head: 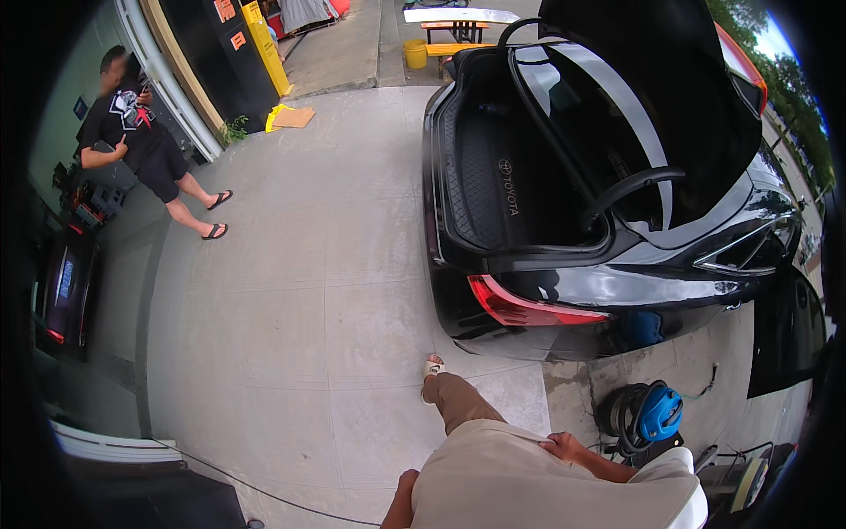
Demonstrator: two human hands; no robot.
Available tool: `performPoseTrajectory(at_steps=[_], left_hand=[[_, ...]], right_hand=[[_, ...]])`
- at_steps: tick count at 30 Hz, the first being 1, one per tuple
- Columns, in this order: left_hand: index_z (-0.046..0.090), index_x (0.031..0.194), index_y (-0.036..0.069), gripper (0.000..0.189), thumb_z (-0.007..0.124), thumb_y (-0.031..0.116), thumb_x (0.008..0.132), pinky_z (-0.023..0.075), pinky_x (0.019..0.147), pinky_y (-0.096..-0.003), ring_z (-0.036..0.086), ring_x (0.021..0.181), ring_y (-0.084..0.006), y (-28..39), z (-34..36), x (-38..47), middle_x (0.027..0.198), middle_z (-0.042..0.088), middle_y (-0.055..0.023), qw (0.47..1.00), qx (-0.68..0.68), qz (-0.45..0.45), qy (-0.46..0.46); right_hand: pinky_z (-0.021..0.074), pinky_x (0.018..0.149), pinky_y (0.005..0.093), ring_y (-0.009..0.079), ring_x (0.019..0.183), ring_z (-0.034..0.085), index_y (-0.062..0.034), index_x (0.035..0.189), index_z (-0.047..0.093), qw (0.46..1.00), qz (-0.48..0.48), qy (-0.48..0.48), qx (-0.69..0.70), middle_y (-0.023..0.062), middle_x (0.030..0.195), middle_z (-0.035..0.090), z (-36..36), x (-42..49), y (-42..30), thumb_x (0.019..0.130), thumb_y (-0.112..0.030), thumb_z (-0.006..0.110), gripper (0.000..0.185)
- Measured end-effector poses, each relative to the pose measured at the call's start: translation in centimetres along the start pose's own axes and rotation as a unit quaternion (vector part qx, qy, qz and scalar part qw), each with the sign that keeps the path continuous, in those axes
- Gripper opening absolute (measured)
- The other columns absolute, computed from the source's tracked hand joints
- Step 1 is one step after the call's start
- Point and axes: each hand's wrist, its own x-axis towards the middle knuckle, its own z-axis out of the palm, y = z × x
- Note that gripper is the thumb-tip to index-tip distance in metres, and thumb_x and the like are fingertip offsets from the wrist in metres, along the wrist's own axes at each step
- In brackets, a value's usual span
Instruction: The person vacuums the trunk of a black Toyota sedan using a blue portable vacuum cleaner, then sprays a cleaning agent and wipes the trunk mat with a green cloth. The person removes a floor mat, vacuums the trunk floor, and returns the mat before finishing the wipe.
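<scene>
My right hand point(562, 447) grips the hem of the beige shirt point(489, 479) that I wear. At the lower edge my left hand point(408, 481) hangs beside the shirt; its fingers are mostly hidden. In front of me stands a black Toyota car point(568, 284) with its trunk lid point(648, 79) raised. A dark trunk mat point(489, 185) bearing the maker's name lines the trunk floor. To the right of my right hand, a blue vacuum cleaner point(659, 413) sits on the ground with a black hose point(624, 420) coiled about it.
At left, a person point(135, 125) in sandals stands by a glass front point(73, 264), where a dark car's rear shows. A cable point(264, 481) crosses the paving point(277, 330). An open car door point(790, 337) juts out at right. Beyond are a yellow bucket point(415, 54) and benches point(462, 49).
</scene>
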Motion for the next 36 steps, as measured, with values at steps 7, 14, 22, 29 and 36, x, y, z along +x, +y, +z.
performPoseTrajectory(at_steps=[7, 14, 22, 29, 36], left_hand=[[0.072, 0.099, 0.0, 0.039, 0.06, 0.036, 0.092, 0.0525, 0.081, -0.0449, 0.07, 0.088, -0.0345, -0.4, -21.1, 2.9, 0.092, 0.073, -0.0205, 0.931, -0.15, -0.107, 0.315], [0.063, 0.108, -0.008, 0.07, 0.05, 0.06, 0.096, 0.0509, 0.091, -0.0528, 0.065, 0.107, -0.0467, 10.1, -45.0, 6.0, 0.105, 0.068, -0.0326, 0.953, -0.008, -0.178, 0.245], [0.062, 0.101, -0.005, 0.052, 0.06, 0.046, 0.094, 0.0511, 0.084, -0.0538, 0.068, 0.093, -0.0433, 15.5, -68.0, 21.3, 0.097, 0.07, -0.0284, 0.956, 0.151, -0.037, 0.249], [0.063, 0.093, -0.002, 0.031, 0.06, 0.028, 0.096, 0.0533, 0.07, -0.0439, 0.068, 0.07, -0.031, 19.0, -83.9, 33.1, 0.076, 0.07, -0.0159, 0.976, 0.147, 0.085, 0.134], [0.063, 0.1, -0.002, 0.023, 0.059, 0.021, 0.101, 0.0537, 0.069, -0.034, 0.067, 0.07, -0.0198, 34.6, -82.6, 35.9, 0.077, 0.07, -0.0123, 0.957, 0.158, 0.244, 0.005]], right_hand=[[0.0535, 0.089, 0.0458, 0.0383, 0.103, 0.069, -0.0085, 0.107, 0.073, 0.98, -0.043, -0.097, -0.167, 0.0181, 0.11, 0.073, -3.1, 27.4, -15.7, 0.09, -0.033, 0.059, 0.033], [0.0536, 0.086, 0.0373, 0.0268, 0.092, 0.07, -0.0081, 0.117, 0.067, 0.939, -0.085, 0.078, 0.324, 0.0123, 0.096, 0.072, -12.0, 34.8, -39.7, 0.094, -0.036, 0.063, 0.036], [0.0551, 0.085, 0.0438, 0.0367, 0.095, 0.07, -0.0092, 0.107, 0.068, 0.865, 0.131, 0.319, 0.365, 0.0167, 0.097, 0.073, -20.9, 46.5, -40.4, 0.091, -0.025, 0.062, 0.023], [0.0525, 0.089, 0.0444, 0.0392, 0.102, 0.064, -0.0035, 0.119, 0.064, 0.76, 0.189, 0.582, 0.22, 0.0184, 0.111, 0.066, -25.1, 51.2, -36.2, 0.092, -0.016, 0.061, 0.029], [0.0426, 0.101, 0.0531, 0.0422, 0.122, 0.053, -0.0098, 0.154, 0.032, 0.426, 0.666, 0.521, 0.322, 0.0264, 0.135, 0.047, -26.1, 55.0, -17.1, 0.087, -0.04, 0.069, 0.082]])
